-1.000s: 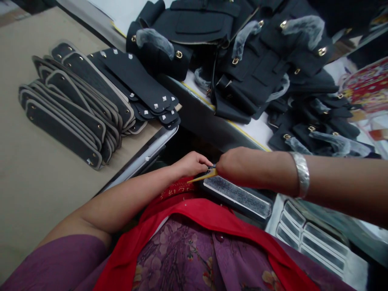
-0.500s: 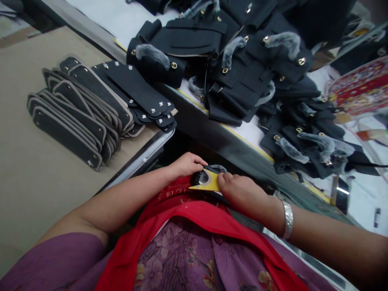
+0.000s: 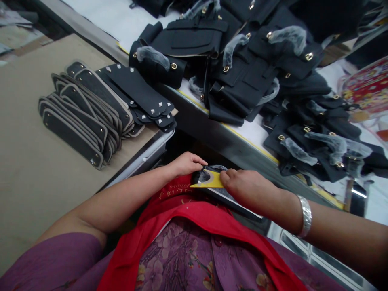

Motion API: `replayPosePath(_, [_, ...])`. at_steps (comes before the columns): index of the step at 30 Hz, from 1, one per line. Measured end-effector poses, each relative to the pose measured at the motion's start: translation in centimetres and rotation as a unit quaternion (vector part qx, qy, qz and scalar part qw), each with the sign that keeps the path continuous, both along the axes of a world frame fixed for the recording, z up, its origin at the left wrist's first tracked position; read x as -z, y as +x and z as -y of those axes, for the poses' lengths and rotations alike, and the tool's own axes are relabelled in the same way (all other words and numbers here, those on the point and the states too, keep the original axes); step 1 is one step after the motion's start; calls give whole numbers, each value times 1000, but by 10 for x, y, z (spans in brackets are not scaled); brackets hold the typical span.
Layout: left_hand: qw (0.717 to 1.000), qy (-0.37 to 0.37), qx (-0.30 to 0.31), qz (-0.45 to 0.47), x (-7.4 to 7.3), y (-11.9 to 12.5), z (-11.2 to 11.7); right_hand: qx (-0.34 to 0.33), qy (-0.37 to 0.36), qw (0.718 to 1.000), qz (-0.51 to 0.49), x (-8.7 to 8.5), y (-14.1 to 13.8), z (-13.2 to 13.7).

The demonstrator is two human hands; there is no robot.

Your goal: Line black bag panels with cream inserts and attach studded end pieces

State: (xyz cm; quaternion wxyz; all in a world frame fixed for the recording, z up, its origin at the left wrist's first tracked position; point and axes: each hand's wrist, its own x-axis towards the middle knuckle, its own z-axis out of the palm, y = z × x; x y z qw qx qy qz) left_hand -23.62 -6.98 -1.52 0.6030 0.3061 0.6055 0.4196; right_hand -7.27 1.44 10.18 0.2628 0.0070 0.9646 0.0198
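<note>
My left hand [image 3: 185, 163] is curled over the rounded end of a long black strip piece [image 3: 226, 195] that lies across my lap. My right hand [image 3: 246, 188], with a silver bangle [image 3: 304, 216] on its wrist, pinches a yellow triangular scraper [image 3: 209, 180] and presses it flat on that same end. The two hands almost touch. Most of the strip runs under my right forearm and is hidden there.
A brown table [image 3: 39, 178] at left carries a fanned stack of black strips with pale edges [image 3: 80, 117] and studded black strips [image 3: 139, 95]. Behind, a white bench [image 3: 251, 131] is piled with black bags with gold rings [image 3: 257, 68]. More strips [image 3: 306, 250] lie at lower right.
The right hand has drawn back toward my body and turned the yellow scraper from edge-on to flat on the strip's end. The left hand has stayed put. The camera has shifted slightly.
</note>
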Motion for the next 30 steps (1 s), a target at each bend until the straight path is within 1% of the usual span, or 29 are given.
replayPosePath(3, [1000,-1,0,-2,-1,0,0,-7,3,1000,11,0,-4,-1])
replayPosePath(12, [1000,13,6,-7,4,-2,0,-22,-1,999,40,-4,-14,-5])
replayPosePath(14, [1000,12,9,-7,4,-3,0,-15,-5,999,39,-6,-14,-6])
replayPosePath(18, [1000,7,19,-11,3,-3,-1,25,-1,998,53,-10,-16,-10])
replayPosePath(21, [1000,12,20,-13,5,-3,-1,32,-5,997,66,-9,-19,-13])
replayPosePath(30, [1000,16,24,-12,8,-5,-2,12,-17,999,36,-6,-19,-17])
